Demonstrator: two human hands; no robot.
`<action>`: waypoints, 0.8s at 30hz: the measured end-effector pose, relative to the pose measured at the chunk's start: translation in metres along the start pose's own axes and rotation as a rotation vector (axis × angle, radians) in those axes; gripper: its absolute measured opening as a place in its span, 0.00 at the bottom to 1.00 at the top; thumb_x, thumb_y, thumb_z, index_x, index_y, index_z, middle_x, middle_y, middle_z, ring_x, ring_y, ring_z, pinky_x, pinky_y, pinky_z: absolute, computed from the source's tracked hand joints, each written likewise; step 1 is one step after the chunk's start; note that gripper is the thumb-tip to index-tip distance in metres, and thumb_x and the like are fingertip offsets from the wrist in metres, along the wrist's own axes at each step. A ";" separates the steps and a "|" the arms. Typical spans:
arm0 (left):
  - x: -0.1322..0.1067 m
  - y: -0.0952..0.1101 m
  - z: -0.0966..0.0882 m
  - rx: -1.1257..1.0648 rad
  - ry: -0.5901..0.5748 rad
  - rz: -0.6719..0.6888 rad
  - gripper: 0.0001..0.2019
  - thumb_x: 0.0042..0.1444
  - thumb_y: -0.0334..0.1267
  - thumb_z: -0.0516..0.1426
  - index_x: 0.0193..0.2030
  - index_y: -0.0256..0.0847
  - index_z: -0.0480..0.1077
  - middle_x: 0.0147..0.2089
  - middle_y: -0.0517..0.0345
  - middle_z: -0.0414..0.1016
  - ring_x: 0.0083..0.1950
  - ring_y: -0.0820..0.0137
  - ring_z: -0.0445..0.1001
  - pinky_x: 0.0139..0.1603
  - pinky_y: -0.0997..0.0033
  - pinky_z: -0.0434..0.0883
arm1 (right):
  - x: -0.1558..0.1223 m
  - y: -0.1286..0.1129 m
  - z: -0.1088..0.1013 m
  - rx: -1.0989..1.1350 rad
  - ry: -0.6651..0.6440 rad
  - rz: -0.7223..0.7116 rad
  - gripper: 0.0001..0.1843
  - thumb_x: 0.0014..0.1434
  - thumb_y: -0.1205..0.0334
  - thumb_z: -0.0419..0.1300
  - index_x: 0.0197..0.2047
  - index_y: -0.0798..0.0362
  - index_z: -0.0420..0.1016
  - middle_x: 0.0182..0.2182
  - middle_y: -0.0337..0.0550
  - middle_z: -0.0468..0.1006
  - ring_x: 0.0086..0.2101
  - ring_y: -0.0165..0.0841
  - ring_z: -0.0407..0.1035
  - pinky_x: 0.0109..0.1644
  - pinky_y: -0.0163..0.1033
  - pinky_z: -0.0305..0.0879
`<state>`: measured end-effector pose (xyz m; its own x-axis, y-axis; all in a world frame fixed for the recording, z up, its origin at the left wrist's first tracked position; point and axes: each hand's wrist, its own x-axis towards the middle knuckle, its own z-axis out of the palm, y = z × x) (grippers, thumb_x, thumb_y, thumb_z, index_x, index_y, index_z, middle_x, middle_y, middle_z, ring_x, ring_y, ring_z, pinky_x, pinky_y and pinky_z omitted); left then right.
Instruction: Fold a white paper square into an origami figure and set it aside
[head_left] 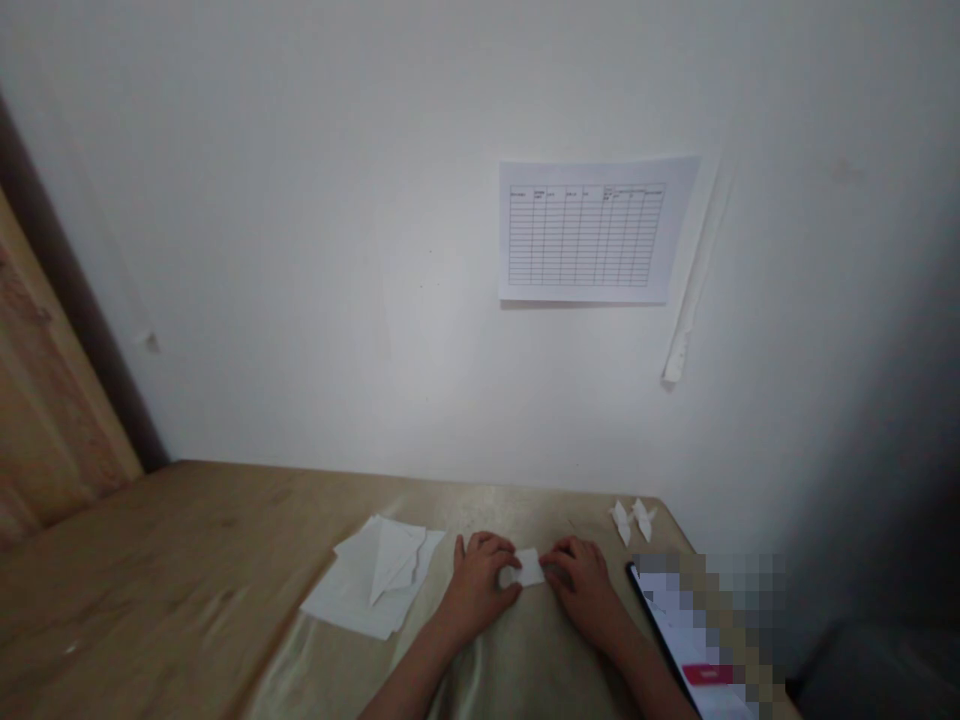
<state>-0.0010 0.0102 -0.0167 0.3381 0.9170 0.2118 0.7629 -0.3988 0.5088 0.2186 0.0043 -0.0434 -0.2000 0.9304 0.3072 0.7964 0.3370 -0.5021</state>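
A small folded white paper piece (pixel 529 567) lies on the tan table (pixel 187 560) between my two hands. My left hand (pixel 480 585) has its fingers curled, pinching the paper's left edge. My right hand (pixel 581 585) is curled as well and presses the paper's right edge with its fingertips. Both hands rest on the tabletop close to the wall.
A stack of white paper sheets (pixel 375 585) lies left of my hands. Two small folded paper figures (pixel 632 519) stand at the table's far right. A phone (pixel 686 640) lies at the right edge. A printed table sheet (pixel 592 232) hangs on the white wall.
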 end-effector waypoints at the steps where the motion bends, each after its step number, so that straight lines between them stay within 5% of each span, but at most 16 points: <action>1: 0.000 0.000 0.000 0.000 -0.006 -0.006 0.12 0.49 0.40 0.66 0.43 0.54 0.77 0.55 0.60 0.76 0.63 0.56 0.64 0.69 0.33 0.38 | 0.000 0.000 0.000 0.000 -0.003 0.001 0.13 0.62 0.62 0.57 0.46 0.42 0.79 0.47 0.44 0.75 0.52 0.41 0.66 0.64 0.51 0.52; 13: -0.001 0.004 -0.002 0.006 -0.020 -0.005 0.11 0.51 0.38 0.61 0.43 0.52 0.75 0.55 0.59 0.76 0.62 0.57 0.64 0.70 0.33 0.39 | -0.001 -0.006 -0.006 0.013 -0.008 0.003 0.15 0.54 0.62 0.63 0.47 0.43 0.79 0.47 0.44 0.74 0.53 0.42 0.65 0.64 0.49 0.53; 17: -0.001 0.005 -0.004 -0.014 -0.036 0.003 0.19 0.52 0.37 0.60 0.51 0.57 0.73 0.56 0.60 0.76 0.63 0.57 0.64 0.69 0.32 0.39 | -0.001 -0.005 -0.005 0.018 -0.016 0.006 0.14 0.56 0.59 0.62 0.47 0.42 0.79 0.48 0.44 0.74 0.53 0.42 0.65 0.65 0.50 0.52; 24: -0.002 0.006 -0.006 0.003 -0.049 -0.004 0.13 0.55 0.39 0.60 0.47 0.58 0.76 0.57 0.60 0.75 0.63 0.58 0.64 0.69 0.33 0.39 | 0.000 -0.006 -0.006 0.004 -0.021 0.021 0.12 0.60 0.57 0.60 0.47 0.43 0.79 0.48 0.44 0.74 0.52 0.41 0.66 0.64 0.51 0.52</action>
<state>-0.0003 0.0062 -0.0091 0.3615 0.9171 0.1682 0.7663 -0.3950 0.5067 0.2166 0.0013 -0.0356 -0.1955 0.9400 0.2796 0.7985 0.3181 -0.5111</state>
